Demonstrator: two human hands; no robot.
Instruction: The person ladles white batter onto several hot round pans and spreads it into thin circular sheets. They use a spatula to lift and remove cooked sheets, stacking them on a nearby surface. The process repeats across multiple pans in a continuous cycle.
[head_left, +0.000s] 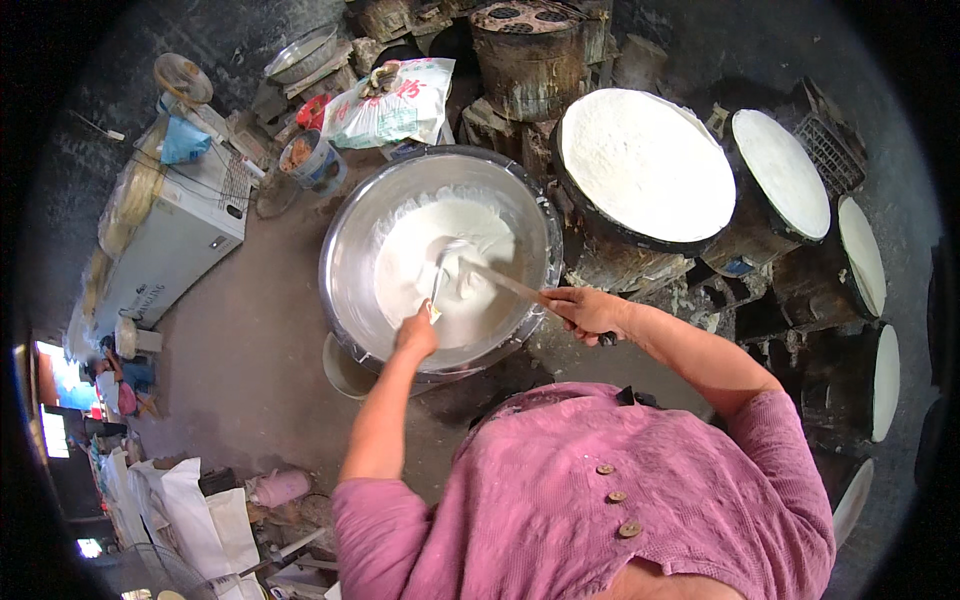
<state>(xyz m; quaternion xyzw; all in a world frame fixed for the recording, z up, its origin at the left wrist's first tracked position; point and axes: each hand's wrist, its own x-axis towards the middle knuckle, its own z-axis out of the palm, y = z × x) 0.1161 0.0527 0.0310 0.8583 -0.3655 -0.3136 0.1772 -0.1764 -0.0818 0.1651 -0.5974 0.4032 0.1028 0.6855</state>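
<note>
A large metal basin (350, 247) holds a thick white batter (405, 281). My left hand (417, 334) is closed around the handle of a metal utensil (437, 279), whose head is in the batter and blurred. My right hand (586, 311) grips a long wooden stick (510, 284) that slants down into the batter beside the metal utensil. The two tools meet or overlap near the middle of the basin; whether they touch, I cannot tell. Part of another round container (341, 367) shows under the basin's near left side.
Round drum stoves topped with white discs (649, 165) curve along the right. A bare stove (525, 75), a printed white sack (390, 112) and a bucket (319, 169) stand beyond the basin. A white appliance (180, 232) lies left. A person (120, 382) sits far left.
</note>
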